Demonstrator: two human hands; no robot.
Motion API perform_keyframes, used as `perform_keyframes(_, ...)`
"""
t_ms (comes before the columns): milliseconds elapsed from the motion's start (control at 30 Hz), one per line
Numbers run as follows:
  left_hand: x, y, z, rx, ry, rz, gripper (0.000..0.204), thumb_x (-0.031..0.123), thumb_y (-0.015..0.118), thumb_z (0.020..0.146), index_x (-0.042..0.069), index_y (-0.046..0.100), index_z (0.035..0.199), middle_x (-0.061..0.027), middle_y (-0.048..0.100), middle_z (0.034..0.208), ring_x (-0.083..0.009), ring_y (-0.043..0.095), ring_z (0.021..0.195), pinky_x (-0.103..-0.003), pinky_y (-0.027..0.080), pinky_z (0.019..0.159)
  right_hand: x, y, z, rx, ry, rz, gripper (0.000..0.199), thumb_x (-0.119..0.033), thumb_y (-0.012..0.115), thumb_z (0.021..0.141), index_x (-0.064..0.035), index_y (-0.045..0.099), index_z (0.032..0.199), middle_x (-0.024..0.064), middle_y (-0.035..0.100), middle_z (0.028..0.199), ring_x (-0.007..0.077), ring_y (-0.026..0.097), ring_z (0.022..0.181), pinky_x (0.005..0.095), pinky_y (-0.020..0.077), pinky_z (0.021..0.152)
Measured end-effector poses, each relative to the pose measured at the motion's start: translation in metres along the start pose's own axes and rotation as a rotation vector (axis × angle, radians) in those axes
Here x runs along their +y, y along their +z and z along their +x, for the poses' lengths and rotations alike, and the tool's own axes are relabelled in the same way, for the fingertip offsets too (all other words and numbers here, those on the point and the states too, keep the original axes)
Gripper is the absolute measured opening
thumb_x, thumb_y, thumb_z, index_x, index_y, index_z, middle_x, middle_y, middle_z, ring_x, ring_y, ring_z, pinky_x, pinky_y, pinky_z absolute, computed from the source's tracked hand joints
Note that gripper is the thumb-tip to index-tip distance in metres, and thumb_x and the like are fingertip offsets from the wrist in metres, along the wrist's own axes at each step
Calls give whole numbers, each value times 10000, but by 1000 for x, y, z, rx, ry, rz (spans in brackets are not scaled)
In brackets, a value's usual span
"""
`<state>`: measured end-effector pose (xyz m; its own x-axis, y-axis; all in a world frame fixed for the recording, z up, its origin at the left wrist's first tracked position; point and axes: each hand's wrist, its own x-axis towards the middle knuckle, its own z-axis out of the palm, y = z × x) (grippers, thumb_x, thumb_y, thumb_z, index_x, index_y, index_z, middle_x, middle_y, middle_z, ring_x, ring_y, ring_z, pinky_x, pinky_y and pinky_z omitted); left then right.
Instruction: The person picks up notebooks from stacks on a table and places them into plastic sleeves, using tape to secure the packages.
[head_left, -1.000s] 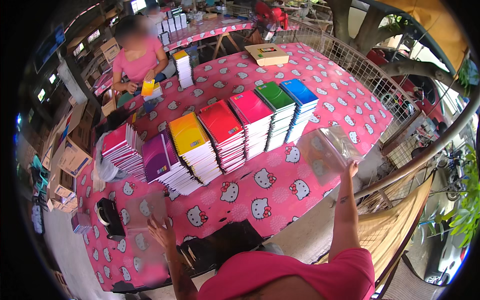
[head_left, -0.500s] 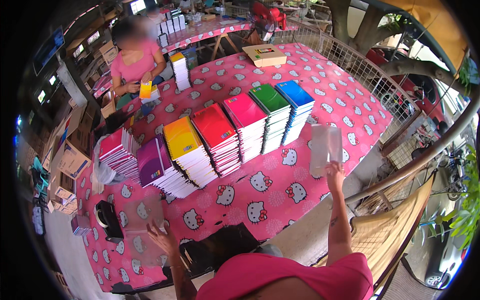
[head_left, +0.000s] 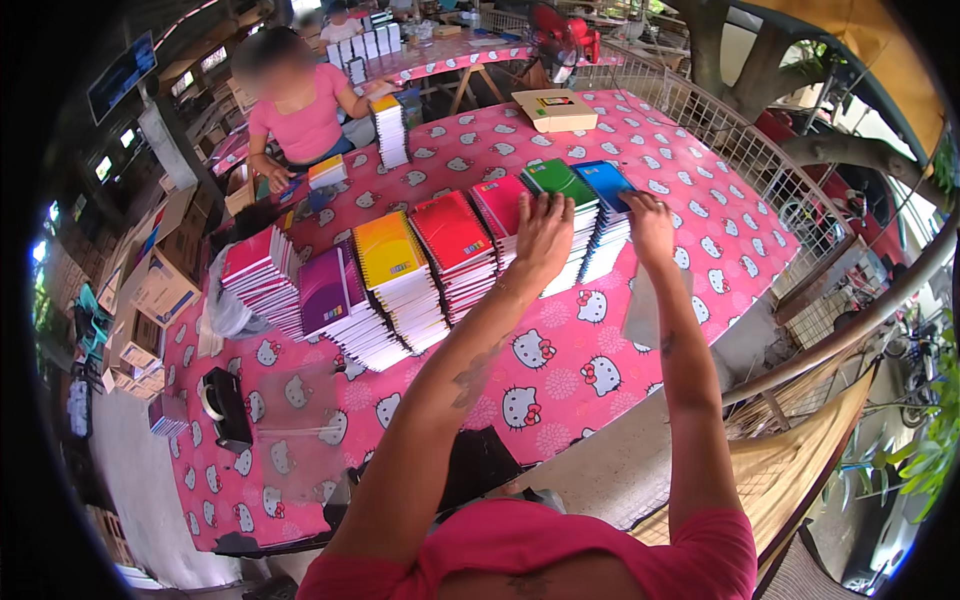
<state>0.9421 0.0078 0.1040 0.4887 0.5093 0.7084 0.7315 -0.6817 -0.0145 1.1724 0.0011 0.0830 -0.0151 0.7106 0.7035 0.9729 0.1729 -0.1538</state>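
A row of spiral notebook stacks crosses the table: purple [head_left: 325, 285], yellow [head_left: 388, 248], red [head_left: 450, 232], pink [head_left: 493, 198], green [head_left: 553, 176] and blue [head_left: 603, 182]. My left hand [head_left: 545, 238] reaches over the near end of the green stack beside the pink one, fingers stretched across the top cover. At the near right corner of the top blue notebook, my right hand [head_left: 650, 225] has its fingers bent over the edge; the grip is partly hidden. Below my right wrist, a clear plastic sheet [head_left: 645, 310] lies on the table.
More clear plastic [head_left: 300, 410] lies near left, beside a black tape dispenser [head_left: 228, 408]. Pinkish-red notebooks [head_left: 262, 280] lean at the left end. Across the table sits a co-worker [head_left: 305, 110] by a tall notebook stack [head_left: 390, 135]. A flat cardboard box [head_left: 555, 110] lies at the back.
My right hand has let go of the clear plastic sheet and moved up to the blue stack. My left hand has left the plastic at near left for the green stack. The co-worker's arm now reaches out.
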Motion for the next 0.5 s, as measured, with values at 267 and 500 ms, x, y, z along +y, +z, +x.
perform_keyframes(267, 2, -58, 24, 354, 58, -163, 198, -21, 579, 823, 25, 648, 1004, -125, 654, 889, -296, 642, 854, -470, 466, 946, -80, -68, -102, 365, 158, 198, 379, 25, 645, 846, -100, 682, 1202, 129, 648, 1070, 297, 626, 970, 393, 517, 842)
perform_keyframes(500, 48, -105, -74, 271, 33, -485, 251, -7, 629, 854, 31, 610, 1101, -112, 611, 842, -287, 622, 700, -425, 519, 599, -137, -1, -252, -327, 248, 445, 385, -107, 737, 771, -126, 716, 1155, 127, 620, 1167, 335, 598, 1034, 430, 489, 897)
